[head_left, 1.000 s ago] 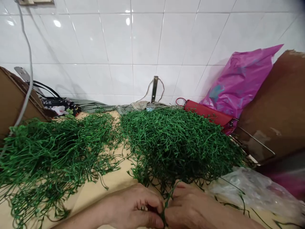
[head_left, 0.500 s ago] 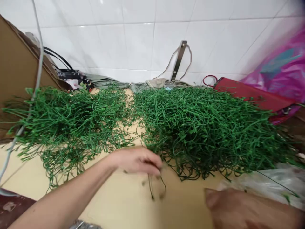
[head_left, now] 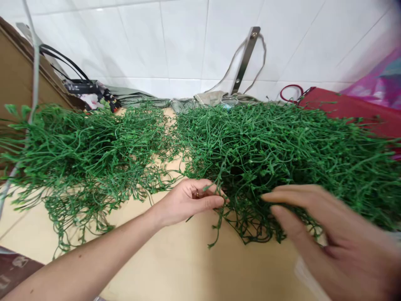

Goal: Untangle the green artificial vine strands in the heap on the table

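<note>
My left hand (head_left: 188,202) is at the near edge of the right-hand pile of green artificial stems (head_left: 282,142). Its thumb and fingers pinch a thin green stem (head_left: 216,236), which has small budded tips and hangs below the fingertips. At the front of the same pile, to the right, my right hand (head_left: 338,242) is slightly blurred. Its thumb and forefinger are apart, and I see nothing between them. Part of the pile is hidden behind this hand.
A second pile of green stems (head_left: 94,138) lies to the left on the pale tabletop (head_left: 175,263). Beyond it are a cardboard box (head_left: 15,75), a white cable (head_left: 35,79) and a floral bag (head_left: 94,98). A metal bracket (head_left: 246,60) and red bag (head_left: 351,106) are behind the right pile.
My right hand has come up from the lower right to the pile's front edge. The left hand has shifted slightly right and up, and the stems hanging under it look different. The view has tilted.
</note>
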### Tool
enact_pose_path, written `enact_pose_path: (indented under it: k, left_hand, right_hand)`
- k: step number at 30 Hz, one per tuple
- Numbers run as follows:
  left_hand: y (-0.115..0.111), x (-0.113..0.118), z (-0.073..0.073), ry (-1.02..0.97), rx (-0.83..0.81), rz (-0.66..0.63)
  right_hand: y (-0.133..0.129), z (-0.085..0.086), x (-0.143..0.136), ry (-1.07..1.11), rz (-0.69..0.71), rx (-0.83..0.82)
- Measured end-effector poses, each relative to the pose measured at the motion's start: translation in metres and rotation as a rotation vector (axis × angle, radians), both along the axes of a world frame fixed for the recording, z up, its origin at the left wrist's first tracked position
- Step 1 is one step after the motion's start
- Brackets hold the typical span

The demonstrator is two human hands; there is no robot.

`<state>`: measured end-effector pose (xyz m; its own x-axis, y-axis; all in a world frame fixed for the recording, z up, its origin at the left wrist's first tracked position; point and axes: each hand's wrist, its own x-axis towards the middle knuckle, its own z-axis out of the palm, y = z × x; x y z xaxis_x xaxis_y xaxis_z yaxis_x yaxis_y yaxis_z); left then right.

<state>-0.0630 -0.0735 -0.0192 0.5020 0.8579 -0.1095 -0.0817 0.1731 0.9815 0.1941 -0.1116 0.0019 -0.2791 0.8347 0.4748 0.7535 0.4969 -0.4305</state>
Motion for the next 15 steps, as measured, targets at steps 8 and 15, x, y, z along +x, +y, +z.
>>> enact_pose_path:
  k: [8, 15]
  left_hand:
    - [-0.013, 0.011, 0.003, -0.088, -0.137, -0.007]
    - [-0.016, 0.012, 0.004, 0.029, -0.089, -0.057]
  right_hand:
    - [0.001, -0.011, -0.050, 0.125, 0.183, -0.050]
    - [0.003, -0.013, -0.045, 0.118, 0.251, -0.155]
